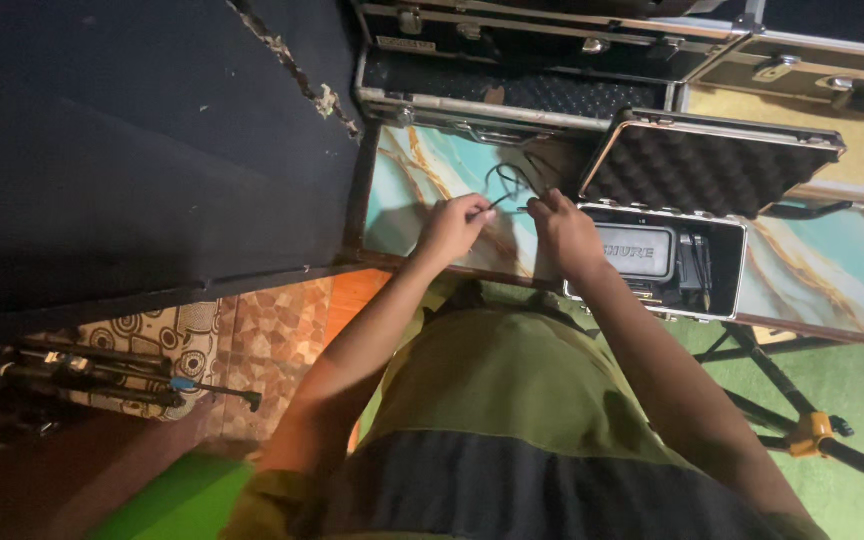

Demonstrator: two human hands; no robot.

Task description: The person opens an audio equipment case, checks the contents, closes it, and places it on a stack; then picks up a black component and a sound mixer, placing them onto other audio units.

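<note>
Both hands up at the tabletop [422, 190] edge, working a thin black cable [508, 180]. Left hand [452, 225] has fingers closed in a pinch on one run of it, right hand [564, 232] pinched on the other end just beside, knuckles toward the camera. The cable loops up between and above the two hands, lying partly on the marbled teal surface; held at two close points like that the slack stays in a small loop rather than sprawling. Can't tell if there's a plug or connector in either pinch, too small and dim

Small open case [672, 265] sits touching the right hand's far side, foam-lined lid [712, 165] propped back so the interior is reachable. Inside: a grey boxy unit [640, 250] on the near-left, darker bits to its right, not readable. Cable is outside the case, just left of it

Behind, along the back of the tabletop, a longer open case [512, 95] with foam lining, and another latched case [812, 70] top right, parked out of the working area. Black panel [132, 140] fills the left. Below left, a bundle of dark stands [82, 385] on a patterned floor. Lower right, folding stand legs with a yellow clamp [810, 432] on green flooring
</note>
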